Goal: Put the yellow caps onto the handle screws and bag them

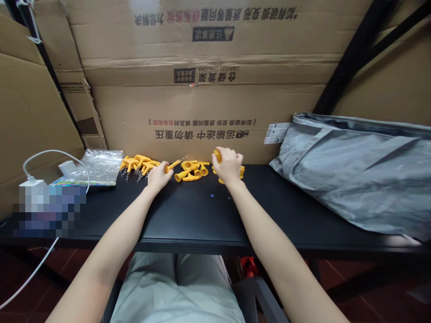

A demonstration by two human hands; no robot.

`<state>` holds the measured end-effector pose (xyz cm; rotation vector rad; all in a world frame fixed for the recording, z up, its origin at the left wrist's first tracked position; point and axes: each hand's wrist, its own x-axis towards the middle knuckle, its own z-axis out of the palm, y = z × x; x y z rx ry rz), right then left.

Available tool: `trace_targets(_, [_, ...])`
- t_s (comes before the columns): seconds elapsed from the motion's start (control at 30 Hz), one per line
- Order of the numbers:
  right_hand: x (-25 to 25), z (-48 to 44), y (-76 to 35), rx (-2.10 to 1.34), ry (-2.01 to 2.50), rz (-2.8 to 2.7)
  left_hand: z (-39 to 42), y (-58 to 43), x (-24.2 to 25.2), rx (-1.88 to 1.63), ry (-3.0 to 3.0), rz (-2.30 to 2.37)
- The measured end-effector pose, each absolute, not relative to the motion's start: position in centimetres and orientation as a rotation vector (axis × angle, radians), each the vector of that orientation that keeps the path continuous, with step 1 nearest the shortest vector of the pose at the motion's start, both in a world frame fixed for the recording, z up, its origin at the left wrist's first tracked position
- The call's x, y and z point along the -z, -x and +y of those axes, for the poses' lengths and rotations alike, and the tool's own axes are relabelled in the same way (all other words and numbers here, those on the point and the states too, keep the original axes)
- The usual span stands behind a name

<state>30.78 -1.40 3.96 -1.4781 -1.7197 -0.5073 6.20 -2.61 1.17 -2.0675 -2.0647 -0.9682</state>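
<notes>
My left hand (159, 178) is closed around a yellow-handled corkscrew (173, 166), whose thin metal spiral points up and to the right. In my closed right hand (229, 163) is a yellow plastic piece (217, 155), mostly covered by the fingers. Between the hands lies a loose pile of yellow hollow plastic parts (191, 171), some with round open ends. Left of my left hand is a heap of corkscrews (139, 162) with yellow T-shaped handles and bare spirals. More yellow pieces (241, 171) lie under and behind my right hand, partly hidden.
A grey fabric bag (357, 170) fills the right of the black table (198, 220). At the left are a clear plastic bag (101, 163), a white charger with a cable (33, 190) and a blurred flat object. Cardboard (208, 103) stands behind. A small blue dot (212, 195) lies in front.
</notes>
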Motion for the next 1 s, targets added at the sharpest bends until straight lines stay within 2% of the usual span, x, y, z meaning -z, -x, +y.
trace_targets(0.23, [-5.5,-1.7,-36.0,0.333,1.917,-1.364,-1.8,-5.7,-0.6,1.037,2.044,-2.070])
trace_targets(0.43, [-4.9,-0.9,-38.0,-0.083,2.359,-1.335,-1.2,-5.4,-0.1,1.258,2.058,-2.055])
trace_targets(0.77, [-3.6,0.0,-38.7,-0.099,2.369,-1.457,-0.5,-5.3,0.5,1.650,2.083,-1.946])
trace_targets(1.0, [-3.4,0.2,-38.9,-0.057,2.365,-1.534,0.4,-4.7,0.5,1.981,1.882,-2.137])
